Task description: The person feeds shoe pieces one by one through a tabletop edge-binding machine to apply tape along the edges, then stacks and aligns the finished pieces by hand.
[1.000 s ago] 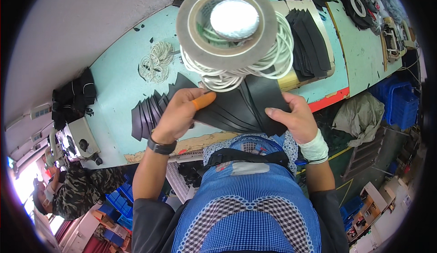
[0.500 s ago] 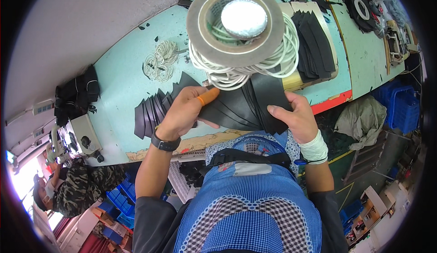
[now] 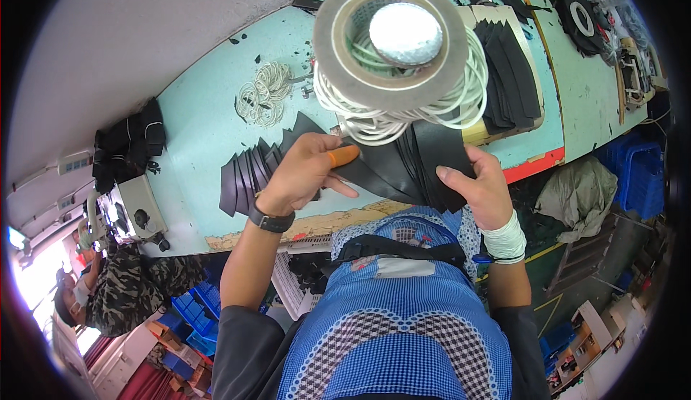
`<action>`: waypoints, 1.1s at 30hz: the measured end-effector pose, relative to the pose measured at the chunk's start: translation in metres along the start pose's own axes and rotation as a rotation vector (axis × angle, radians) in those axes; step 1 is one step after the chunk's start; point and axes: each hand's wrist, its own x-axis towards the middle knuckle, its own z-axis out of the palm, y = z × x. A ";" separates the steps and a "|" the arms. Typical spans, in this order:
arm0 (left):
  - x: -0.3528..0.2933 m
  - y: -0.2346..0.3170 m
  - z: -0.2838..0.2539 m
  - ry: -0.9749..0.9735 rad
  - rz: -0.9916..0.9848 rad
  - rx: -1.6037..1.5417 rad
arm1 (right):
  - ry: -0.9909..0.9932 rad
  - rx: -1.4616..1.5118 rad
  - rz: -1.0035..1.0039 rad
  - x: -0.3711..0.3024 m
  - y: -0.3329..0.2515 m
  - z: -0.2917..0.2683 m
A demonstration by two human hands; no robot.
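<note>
Pale green worktable (image 3: 205,112), chipped along its near edge, against a grey wall. Black pieces (image 3: 389,166): thin, flat, overlapping in a fan, held between both hands above the near edge. Left hand (image 3: 302,175): grasping the fan's left end, orange finger cot (image 3: 344,157) pressed on top, lower fingers loosely spread. Right hand (image 3: 489,193): pinching the right end, thumb uppermost. State of work, as judged: held pieces gathered and partly spread, gaps uneven, some edges bunched toward the right; none released. Fanned row (image 3: 248,177), left of the left hand: similar pieces, laid out overlapping on the table. Stack (image 3: 511,76), beyond the right hand: more black pieces, less spread, on a cream slab (image 3: 497,13). Which of these groups is finished and which is left, cannot be told. Tape roll (image 3: 330,55): large, just beyond the held pieces, hiding part of the table; white cord (image 3: 374,128) looped below its rim. Cord coils (image 3: 273,78): smaller, white, farther left. Outlying: black bundle (image 3: 129,144), far left; grey cloth (image 3: 576,191) and blue crate (image 3: 640,173), right; co-worker (image 3: 129,292) in camouflage clothing, lower left.
</note>
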 end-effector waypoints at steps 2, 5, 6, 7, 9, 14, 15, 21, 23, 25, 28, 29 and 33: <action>0.003 -0.001 0.007 0.007 0.007 0.000 | -0.006 -0.072 -0.002 0.001 0.001 -0.004; 0.004 -0.004 0.009 -0.033 0.012 -0.037 | 0.021 -0.017 -0.022 -0.006 -0.008 -0.008; 0.000 -0.004 0.008 -0.075 0.012 -0.226 | 0.023 0.013 -0.010 -0.008 -0.010 -0.009; -0.003 -0.004 0.008 -0.117 0.009 -0.413 | 0.027 0.015 -0.009 -0.007 -0.008 -0.009; -0.005 0.000 0.009 -0.085 -0.001 -0.395 | 0.020 -0.028 -0.016 -0.005 -0.001 -0.010; 0.002 0.000 0.016 0.043 0.001 -0.048 | 0.026 0.013 -0.017 -0.003 0.000 -0.008; 0.003 0.000 0.017 0.061 0.009 -0.041 | 0.023 0.025 -0.017 -0.002 0.000 -0.009; 0.010 -0.004 0.036 -0.184 -0.119 0.044 | 0.148 -0.047 -0.172 -0.033 -0.029 -0.025; 0.001 -0.005 0.060 -0.341 -0.217 0.023 | 0.214 -0.291 -0.186 -0.061 -0.042 -0.030; -0.001 -0.019 0.086 -0.560 0.022 -0.051 | 0.207 -0.421 -0.194 -0.083 -0.043 -0.021; 0.006 -0.016 0.133 -0.656 0.113 -0.351 | 0.274 -0.836 -0.383 -0.083 -0.029 -0.004; 0.008 -0.013 0.142 -0.680 0.116 -0.350 | 0.253 -0.909 -0.294 -0.081 -0.029 -0.004; 0.011 -0.012 0.150 -0.679 0.358 0.108 | 0.334 -1.072 -0.614 -0.059 -0.038 -0.022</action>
